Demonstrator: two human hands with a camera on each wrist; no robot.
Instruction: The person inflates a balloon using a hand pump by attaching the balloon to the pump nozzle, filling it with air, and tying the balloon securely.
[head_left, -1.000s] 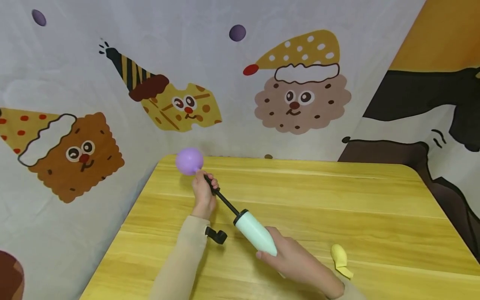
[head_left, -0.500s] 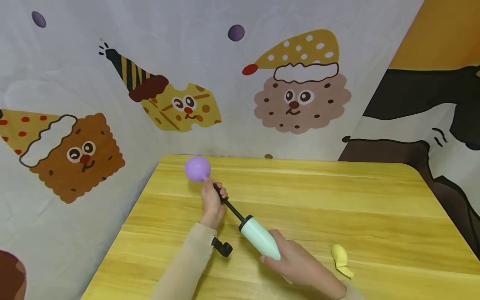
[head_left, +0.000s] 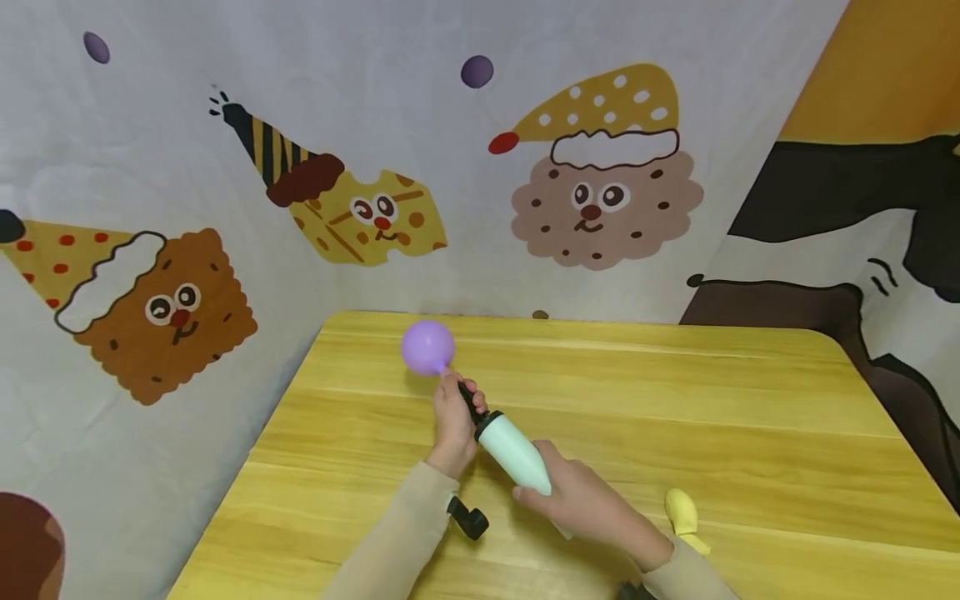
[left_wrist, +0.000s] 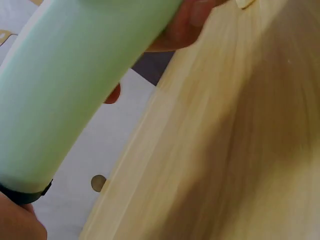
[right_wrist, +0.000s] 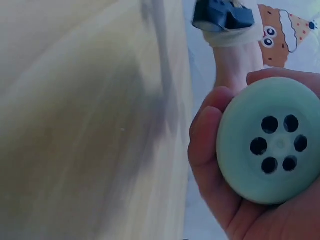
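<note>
A hand balloon pump with a mint-green barrel and black end slants across the middle of the head view. My left hand grips its black end, where the neck of a round, partly inflated purple balloon meets my fingers. Exactly how the neck is fixed there is hidden. My right hand wraps round the barrel's near end. In the right wrist view the barrel's round end face shows a ring of several holes, with my right fingers curled round its side. The green barrel fills the left wrist view's upper left.
A limp yellow balloon lies on the wooden table, right of my right hand. Behind the table hangs a pale cloth printed with cartoon biscuits. A black wrist camera mount juts from my left sleeve.
My left hand and the purple balloon have moved right and slightly nearer, towards the barrel. The black rod seen between hand and barrel has slid in; my right hand has stayed nearly in place.
</note>
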